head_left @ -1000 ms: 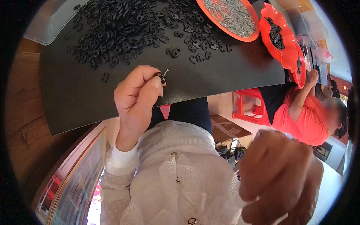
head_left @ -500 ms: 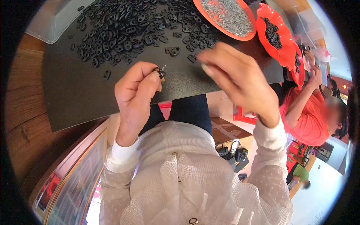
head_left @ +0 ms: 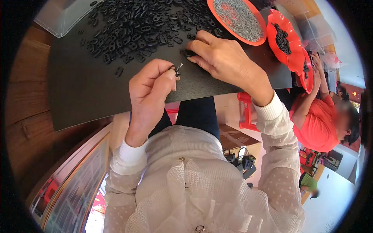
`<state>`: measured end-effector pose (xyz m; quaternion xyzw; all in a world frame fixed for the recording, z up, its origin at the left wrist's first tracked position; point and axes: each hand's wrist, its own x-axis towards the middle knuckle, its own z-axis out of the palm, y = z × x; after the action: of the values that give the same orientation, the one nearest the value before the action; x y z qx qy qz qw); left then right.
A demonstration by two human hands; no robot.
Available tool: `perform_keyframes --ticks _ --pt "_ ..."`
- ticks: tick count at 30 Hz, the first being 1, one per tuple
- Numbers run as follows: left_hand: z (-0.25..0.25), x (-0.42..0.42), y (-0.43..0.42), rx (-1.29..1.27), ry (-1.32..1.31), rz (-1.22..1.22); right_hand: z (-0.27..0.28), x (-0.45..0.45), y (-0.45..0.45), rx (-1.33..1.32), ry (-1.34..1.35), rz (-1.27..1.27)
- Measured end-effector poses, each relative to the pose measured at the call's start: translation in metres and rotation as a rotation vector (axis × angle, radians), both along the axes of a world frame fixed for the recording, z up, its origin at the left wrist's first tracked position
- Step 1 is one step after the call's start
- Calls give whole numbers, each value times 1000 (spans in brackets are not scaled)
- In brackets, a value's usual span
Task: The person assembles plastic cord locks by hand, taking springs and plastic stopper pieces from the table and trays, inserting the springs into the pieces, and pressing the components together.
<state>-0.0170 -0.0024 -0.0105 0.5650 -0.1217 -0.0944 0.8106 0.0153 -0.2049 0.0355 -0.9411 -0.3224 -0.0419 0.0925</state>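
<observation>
My left hand [head_left: 149,87] is closed, pinching a small black plastic cord-lock piece [head_left: 177,72] between thumb and forefinger. A thin metal spring [head_left: 180,66] sticks up from that piece. To the right, my right hand [head_left: 225,58] reaches down at the near edge of the pile, with thumb and fingertips closed on a black two-holed cord-lock shell [head_left: 187,53]. The fingers partly cover this shell. Beyond both hands spreads a large pile of black cord-lock pieces [head_left: 136,35] on the dark table mat [head_left: 89,93].
A red plate [head_left: 254,40] of metal springs stands at the far right. Beside it is a red wavy-edged bowl [head_left: 289,58] with black parts. At the far left sits a clear plastic bin [head_left: 60,29]. A person in a red shirt [head_left: 316,124] works at right.
My right hand has moved left and down to the pile's edge and closed on a black shell. My left hand, still pinching the piece with the spring, has shifted slightly right.
</observation>
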Motion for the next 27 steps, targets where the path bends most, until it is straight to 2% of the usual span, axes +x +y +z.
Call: perform_keyframes --ticks 6,9,16,19,22,27 --pt "1 0 1 9 -12 -2 -2 1 2 11 -13 -10" --pt "0 1 1 2 -28 -4 -11 11 -6 262 0 36" --pt "0 1 1 61 1 6 1 13 -19 611 575 -127" --pt "1 2 2 45 47 -10 9 11 -17 688 727 -192" --pt "1 3 3 24 79 -29 9 13 -20 760 886 -153" --pt "1 4 4 38 68 -42 14 11 -16 823 972 -174"
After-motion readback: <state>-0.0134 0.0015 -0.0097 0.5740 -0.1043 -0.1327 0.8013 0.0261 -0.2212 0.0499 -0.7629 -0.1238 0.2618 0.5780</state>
